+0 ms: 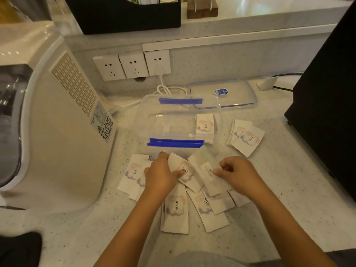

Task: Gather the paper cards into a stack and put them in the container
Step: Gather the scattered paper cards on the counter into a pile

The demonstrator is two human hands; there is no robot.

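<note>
White paper cards printed "love." lie scattered on the speckled counter in front of a clear plastic container (146, 120) with blue clips. My left hand (160, 175) pinches one card (185, 171) with thumb on top. My right hand (238, 173) grips the edge of another card (209, 175) beside it. More cards lie under and around my hands, at left (133, 173) and below (176, 211). A small stack of cards (245, 137) rests to the container's right. One card (205, 124) stands inside the container at its right end.
The container's clear lid (223, 93) lies behind it. A large cream appliance (57, 132) stands close on the left. A black box (327, 93) fills the right. Wall sockets (133, 64) with a white cable (163, 89) sit at the back.
</note>
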